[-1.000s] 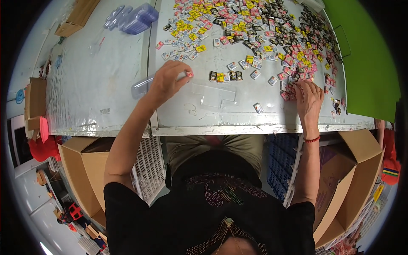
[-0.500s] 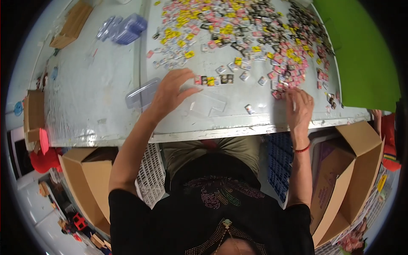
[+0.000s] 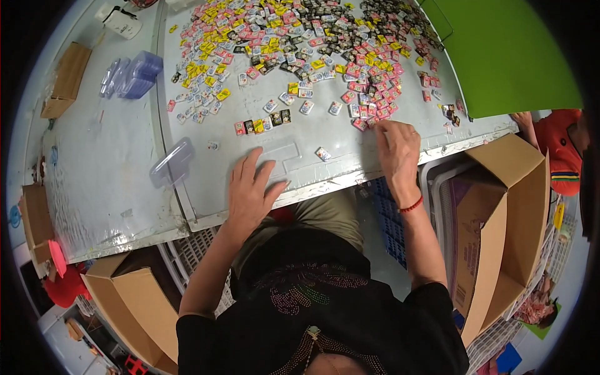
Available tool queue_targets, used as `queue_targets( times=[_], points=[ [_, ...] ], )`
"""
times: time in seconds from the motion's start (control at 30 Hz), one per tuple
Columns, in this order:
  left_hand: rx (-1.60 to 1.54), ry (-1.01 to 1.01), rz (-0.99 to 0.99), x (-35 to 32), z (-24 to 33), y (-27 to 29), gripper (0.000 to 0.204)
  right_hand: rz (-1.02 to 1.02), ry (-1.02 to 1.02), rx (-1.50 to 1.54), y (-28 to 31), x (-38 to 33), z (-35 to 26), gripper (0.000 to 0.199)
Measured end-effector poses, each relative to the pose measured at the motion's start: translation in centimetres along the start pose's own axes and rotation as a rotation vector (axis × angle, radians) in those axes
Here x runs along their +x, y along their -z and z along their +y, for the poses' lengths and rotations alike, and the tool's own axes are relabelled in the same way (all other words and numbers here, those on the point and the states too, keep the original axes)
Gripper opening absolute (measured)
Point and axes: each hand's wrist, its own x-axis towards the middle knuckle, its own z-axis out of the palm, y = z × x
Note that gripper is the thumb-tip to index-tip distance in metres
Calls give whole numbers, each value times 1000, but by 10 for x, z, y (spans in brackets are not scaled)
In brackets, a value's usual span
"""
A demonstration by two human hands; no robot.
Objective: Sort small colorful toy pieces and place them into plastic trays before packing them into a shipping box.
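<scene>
My left hand (image 3: 249,194) lies near the table's front edge, fingers spread and holding nothing, beside a clear plastic tray (image 3: 295,145). Beyond that tray runs a short row of small rectangular pieces (image 3: 263,124) in pink, black, yellow and white. My right hand (image 3: 400,150), wearing a red bracelet, has its curled fingertips on a small pink piece (image 3: 373,123) at the near edge of a pink cluster (image 3: 375,94). One white piece (image 3: 322,154) lies alone between the hands. A clear lid-like plastic piece (image 3: 173,162) rests left of my left hand.
A wide spread of mixed small pieces (image 3: 269,37) covers the table's far part. Stacked clear plastic cases (image 3: 139,75) and a cardboard box (image 3: 67,80) stand at left. A green panel (image 3: 500,56) borders the right. Open cartons (image 3: 506,231) flank me below; a person in red (image 3: 557,150) is at far right.
The view has shifted, so the table appears turned. My left hand has drawn back from the row toward the table's front edge. My right hand stays at the pink cluster.
</scene>
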Motion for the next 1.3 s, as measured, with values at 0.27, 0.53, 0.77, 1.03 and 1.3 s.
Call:
queue_targets(
  times=[0.27,0.53,0.77,1.03,1.3],
  points=[
    [-62,-95,181,13,-27,22,35,-13,127,-145,-35,-2,-5,19],
    [-156,-74,82,44,-86,42,39,-117,141,-3,-25,10,-15,17],
    [-183,-91,-78,59,-97,33,39,-652,-200,585,-49,55,-72,17],
    [-182,-142,-47,66,-95,24,35,-395,-12,325,-79,53,-75,19],
    [-203,-142,-66,69,-99,22,33,-502,108,362,-61,56,-60,30]
  ],
)
